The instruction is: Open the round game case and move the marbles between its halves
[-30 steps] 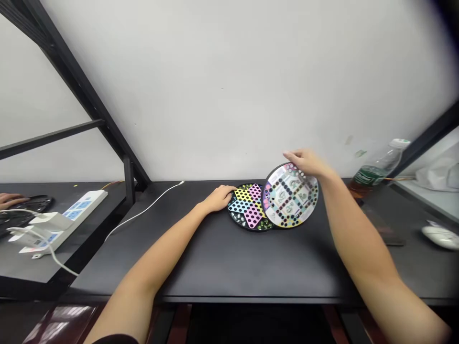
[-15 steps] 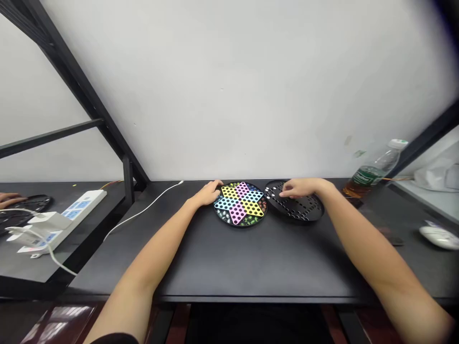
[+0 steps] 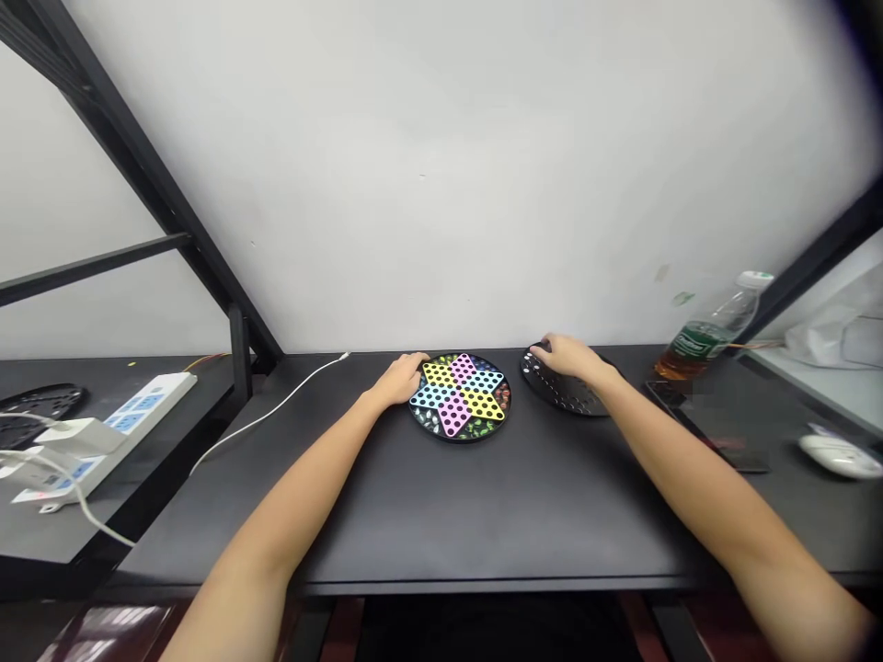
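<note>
A round Chinese checkers board (image 3: pixel 461 395) with a star of yellow, pink and blue fields lies flat on the black table (image 3: pixel 441 515); marbles sit in its rim. My left hand (image 3: pixel 404 376) rests curled against the board's left edge. To the right lies a black round disc (image 3: pixel 567 393) full of holes, face down. My right hand (image 3: pixel 567 356) lies on top of that disc, fingers bent over its far left rim.
A plastic bottle (image 3: pixel 710 331) with brown liquid stands at the back right, a phone (image 3: pixel 666 393) in front of it, a white mouse (image 3: pixel 836 453) further right. A white cable (image 3: pixel 276 405) runs to the left, where a power strip (image 3: pixel 103 432) lies on a lower desk.
The second board, held up with its printed side showing a second ago, has been turned over and laid flat to the right. The star board is uncovered and has slid slightly left.
</note>
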The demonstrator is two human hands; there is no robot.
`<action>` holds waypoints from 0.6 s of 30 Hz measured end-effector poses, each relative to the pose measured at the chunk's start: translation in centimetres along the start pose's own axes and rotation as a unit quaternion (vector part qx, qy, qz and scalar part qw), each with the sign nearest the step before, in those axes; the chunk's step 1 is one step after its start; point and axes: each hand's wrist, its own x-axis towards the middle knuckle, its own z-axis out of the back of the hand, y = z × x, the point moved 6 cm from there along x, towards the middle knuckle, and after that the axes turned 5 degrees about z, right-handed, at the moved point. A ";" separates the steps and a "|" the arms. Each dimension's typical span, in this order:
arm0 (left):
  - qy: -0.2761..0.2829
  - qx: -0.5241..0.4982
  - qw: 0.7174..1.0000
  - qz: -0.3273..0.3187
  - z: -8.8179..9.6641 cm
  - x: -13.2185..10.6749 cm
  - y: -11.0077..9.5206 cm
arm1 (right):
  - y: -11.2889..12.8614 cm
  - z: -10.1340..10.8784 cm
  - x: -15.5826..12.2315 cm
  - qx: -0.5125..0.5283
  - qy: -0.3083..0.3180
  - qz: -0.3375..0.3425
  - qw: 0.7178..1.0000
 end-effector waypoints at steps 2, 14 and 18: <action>-0.005 0.001 1.000 0.000 -0.1 0.0 0.0 | 1.8 -0.3 -2.1 -0.038 0.080 -0.004 0.996; -0.009 0.012 1.000 0.004 -0.3 0.0 -0.3 | 2.6 -1.1 -3.6 -0.107 0.173 0.031 0.979; -0.014 0.006 1.000 0.008 -0.1 -0.1 -0.6 | 1.5 -0.6 -2.6 -0.104 0.119 0.018 0.987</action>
